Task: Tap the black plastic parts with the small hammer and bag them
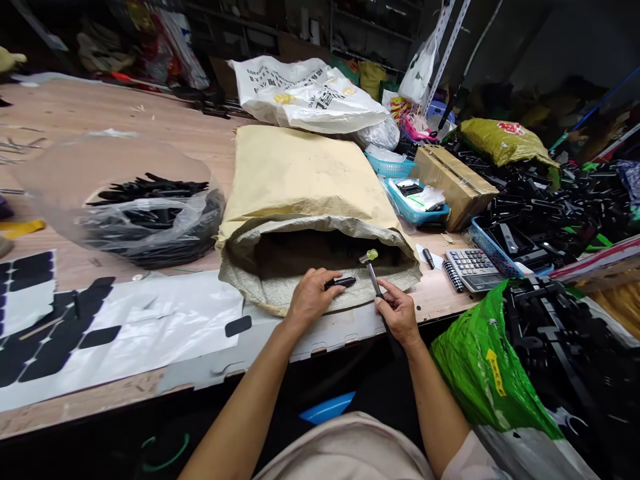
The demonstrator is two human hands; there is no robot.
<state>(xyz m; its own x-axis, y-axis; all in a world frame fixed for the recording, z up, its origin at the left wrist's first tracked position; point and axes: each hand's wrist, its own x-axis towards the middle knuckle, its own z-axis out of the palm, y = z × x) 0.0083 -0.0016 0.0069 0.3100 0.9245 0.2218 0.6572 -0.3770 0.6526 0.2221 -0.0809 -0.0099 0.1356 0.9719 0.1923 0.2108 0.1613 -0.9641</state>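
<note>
My left hand (314, 293) rests at the front lip of a large paper sack (300, 170) with a woven lining, its fingers closed on a short black rod-shaped piece (343, 282). The exact kind of that piece does not show. In my right hand (399, 311) is a small hammer (373, 279) with a metal shaft, a dark handle and a yellow-green face on its head. The hammer's head points up, in front of the sack's gaping mouth. Inside the sack it is too dark to make out any contents.
At left, a clear plastic bag (170, 237) holds many slim black pieces. White sheeting (165, 320) with black patches covers the table's front left. To the right are a calculator (473, 267), blue baskets (417, 212), a cardboard box (453, 187) and a green sack (475, 353) of black parts.
</note>
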